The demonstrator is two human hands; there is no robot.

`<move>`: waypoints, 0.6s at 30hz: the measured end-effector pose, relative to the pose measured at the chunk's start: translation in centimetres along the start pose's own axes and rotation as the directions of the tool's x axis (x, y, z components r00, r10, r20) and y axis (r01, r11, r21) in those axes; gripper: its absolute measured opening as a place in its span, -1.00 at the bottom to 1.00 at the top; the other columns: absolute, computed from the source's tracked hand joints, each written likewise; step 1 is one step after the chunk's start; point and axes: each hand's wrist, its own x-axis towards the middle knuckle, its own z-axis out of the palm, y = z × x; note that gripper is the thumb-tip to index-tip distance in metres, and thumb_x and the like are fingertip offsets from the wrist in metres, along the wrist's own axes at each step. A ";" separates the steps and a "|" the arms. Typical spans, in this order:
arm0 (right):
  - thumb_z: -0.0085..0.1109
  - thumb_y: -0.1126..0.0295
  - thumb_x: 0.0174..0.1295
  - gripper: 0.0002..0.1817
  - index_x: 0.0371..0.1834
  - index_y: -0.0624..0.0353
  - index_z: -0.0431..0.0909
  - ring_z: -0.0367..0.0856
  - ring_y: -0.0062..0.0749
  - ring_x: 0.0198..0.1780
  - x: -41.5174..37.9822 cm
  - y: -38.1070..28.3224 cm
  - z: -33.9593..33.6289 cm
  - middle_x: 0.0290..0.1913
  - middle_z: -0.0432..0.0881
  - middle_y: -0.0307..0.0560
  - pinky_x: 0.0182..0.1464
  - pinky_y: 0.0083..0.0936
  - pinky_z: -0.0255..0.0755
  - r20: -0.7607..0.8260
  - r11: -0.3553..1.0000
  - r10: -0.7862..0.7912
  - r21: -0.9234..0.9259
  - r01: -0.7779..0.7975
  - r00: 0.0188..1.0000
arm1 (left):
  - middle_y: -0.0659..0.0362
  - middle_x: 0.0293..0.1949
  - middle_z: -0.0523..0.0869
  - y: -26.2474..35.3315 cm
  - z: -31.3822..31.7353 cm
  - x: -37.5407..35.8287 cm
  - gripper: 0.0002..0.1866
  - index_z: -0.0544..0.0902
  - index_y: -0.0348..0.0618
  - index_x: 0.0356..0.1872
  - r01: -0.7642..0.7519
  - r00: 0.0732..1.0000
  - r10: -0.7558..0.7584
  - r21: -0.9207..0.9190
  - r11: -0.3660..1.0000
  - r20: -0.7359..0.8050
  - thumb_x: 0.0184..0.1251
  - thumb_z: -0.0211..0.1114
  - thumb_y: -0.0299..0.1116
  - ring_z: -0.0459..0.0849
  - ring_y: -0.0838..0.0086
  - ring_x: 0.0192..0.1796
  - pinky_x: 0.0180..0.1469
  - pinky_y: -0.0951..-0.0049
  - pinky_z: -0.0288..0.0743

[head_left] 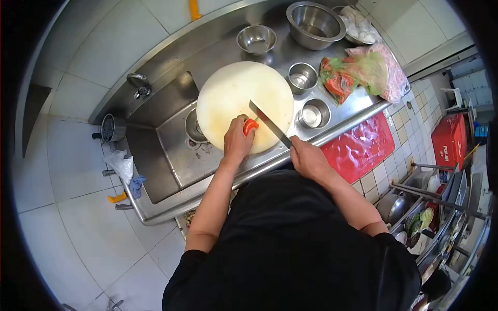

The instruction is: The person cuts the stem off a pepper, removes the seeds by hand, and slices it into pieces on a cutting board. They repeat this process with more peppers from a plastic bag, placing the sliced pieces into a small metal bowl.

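A round white cutting board (244, 88) lies across the sink edge and steel counter. On its near part, my left hand (238, 137) is closed around a red pepper (250, 126), whose glossy end shows past the fingers. My right hand (308, 157) grips the handle of a kitchen knife (271, 124) at the board's right edge. The long blade points up and left over the board, its tip beyond the pepper. A small gap seems to lie between blade and pepper. My palm hides most of the handle.
Small steel bowls (314, 113) stand right of the board, with larger basins (315, 25) behind. A plastic bag of red vegetables (340, 78) lies on the counter. The sink basin (155, 155) and faucet (139, 85) are left; a red mat (363, 147) covers the floor.
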 end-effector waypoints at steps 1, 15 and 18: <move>0.01 0.39 0.41 -0.83 -0.05 0.23 0.39 0.68 0.25 -0.21 -0.2 -0.1 0.3 -0.29 0.68 0.26 -0.14 0.14 0.52 0.002 0.999 -0.027 -0.027 0.027 1.000 | -0.09 0.02 0.69 0.5 -0.3 0.0 -0.61 0.57 -0.15 0.11 -0.019 1.000 0.019 0.023 1.000 -0.007 0.29 0.40 -0.35 0.72 0.02 0.01 0.05 0.14 0.59; -0.02 0.40 0.42 -0.84 -0.09 0.28 0.38 0.71 0.22 -0.30 0.4 -0.2 1.3 -0.35 0.67 0.26 -0.23 0.05 0.59 0.049 0.987 -0.107 -0.113 0.112 0.993 | -0.05 -0.06 0.73 -0.8 -0.4 0.6 -0.63 0.67 -0.22 0.06 -0.104 0.994 0.107 0.091 0.990 -0.027 0.23 0.46 -0.41 0.73 0.03 -0.02 0.07 0.16 0.61; -0.04 0.41 0.42 -0.84 -0.09 0.29 0.36 0.71 0.23 -0.29 0.8 -0.3 1.0 -0.35 0.68 0.27 -0.21 0.06 0.59 0.097 0.988 -0.090 -0.117 0.101 0.991 | -0.04 -0.04 0.73 -0.5 -0.6 0.7 -0.62 0.69 -0.23 0.06 -0.061 0.998 0.062 0.067 0.996 -0.020 0.21 0.48 -0.41 0.73 0.05 0.00 0.08 0.18 0.61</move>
